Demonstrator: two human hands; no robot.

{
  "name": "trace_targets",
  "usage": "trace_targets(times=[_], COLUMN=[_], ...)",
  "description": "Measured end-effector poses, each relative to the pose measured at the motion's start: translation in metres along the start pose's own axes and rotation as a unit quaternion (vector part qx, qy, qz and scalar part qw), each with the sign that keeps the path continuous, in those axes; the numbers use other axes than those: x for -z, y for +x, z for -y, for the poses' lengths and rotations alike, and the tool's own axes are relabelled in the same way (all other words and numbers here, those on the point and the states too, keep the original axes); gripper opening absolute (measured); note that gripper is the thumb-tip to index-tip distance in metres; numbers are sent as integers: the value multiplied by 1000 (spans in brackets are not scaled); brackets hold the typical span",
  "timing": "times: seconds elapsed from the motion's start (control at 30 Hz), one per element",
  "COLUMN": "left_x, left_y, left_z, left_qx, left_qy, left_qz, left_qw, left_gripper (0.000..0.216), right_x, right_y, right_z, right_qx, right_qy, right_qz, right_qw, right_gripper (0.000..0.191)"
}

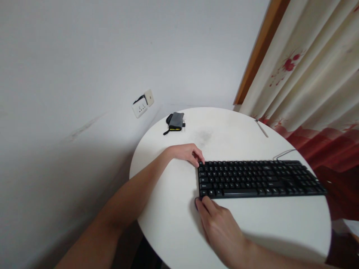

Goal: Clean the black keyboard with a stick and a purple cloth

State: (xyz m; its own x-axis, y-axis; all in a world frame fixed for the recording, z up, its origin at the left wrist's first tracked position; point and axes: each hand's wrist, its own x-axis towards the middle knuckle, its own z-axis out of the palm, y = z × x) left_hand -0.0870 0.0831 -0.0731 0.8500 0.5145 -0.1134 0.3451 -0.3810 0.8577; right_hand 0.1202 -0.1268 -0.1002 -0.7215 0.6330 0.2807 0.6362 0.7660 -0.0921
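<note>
the right hand (221, 226) is nearest the camera, reaching in from 5 o'clock. its fingers are bent and close together at the keyboard's near left corner; a small dark thing (197, 204) shows beside the thumb, but i can't tell what it is or whether the grip is clamped on it.

the pale wall (92, 56) fills the most space, from 9 round to 12 o'clock, with the flowered curtain (314, 74) at 2. below them stands the round white table (171, 198), and on it lies the black keyboard (241, 179), spread from about its middle toward the 3 o'clock rim.

the relation that matters: the keyboard's long axis runs 9 to 3, and both hands are at its 9 o'clock end. the left hand (187, 152) is at the far corner, thumb and forefinger almost together against the edge; whether they pinch it i can't tell. from there the body extends toward 3 to 4 o'clock; from the right hand's fingertips, toward 2. neither hand is clearly nearer.

a folded grey pouch (176, 120) lies at the table's 11 o'clock, the wall socket (139, 108) beyond it at 10. a slim pale stick (263, 129) lies at 1; a thin cable (284, 153) leaves the keyboard's far edge toward 2.
</note>
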Motion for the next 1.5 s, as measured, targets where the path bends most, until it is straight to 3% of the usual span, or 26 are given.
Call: trace_targets(times=[0.1, 0.17, 0.23, 0.4, 0.47, 0.73, 1.0, 1.5], left_x=[0, 0, 0, 0, 0, 0, 0, -1], left_y=[0, 0, 0, 0, 0, 0, 0, 0], left_z=[1, 2, 2, 1, 1, 3, 1, 3], left_qx=[5, 5, 6, 8, 5, 5, 8, 6], left_qy=[2, 3, 2, -4, -3, 3, 5, 1], left_qz=[-3, -6, -7, -3, -3, -3, -3, -4], left_qw=[1000, 1000, 1000, 1000, 1000, 1000, 1000, 1000], left_gripper=[30, 31, 32, 32, 31, 29, 30, 30], right_x=[1, 4, 11, 32, 31, 0, 7, -8], right_y=[4, 3, 0, -1, -2, -12, -12, -12], right_z=[10, 11, 5, -22, -27, -23, -23, -23], right_qx=[112, 145, 133, 3, -14, -12, -2, 9], right_qy=[68, 93, 107, 95, 69, -17, 16, -23], right_qz=[20, 13, -3, -71, -78, -74, -105, -88], right_qw=[991, 985, 985, 993, 995, 997, 994, 996], right_gripper=[36, 32, 28, 27, 25, 24, 23, 20])
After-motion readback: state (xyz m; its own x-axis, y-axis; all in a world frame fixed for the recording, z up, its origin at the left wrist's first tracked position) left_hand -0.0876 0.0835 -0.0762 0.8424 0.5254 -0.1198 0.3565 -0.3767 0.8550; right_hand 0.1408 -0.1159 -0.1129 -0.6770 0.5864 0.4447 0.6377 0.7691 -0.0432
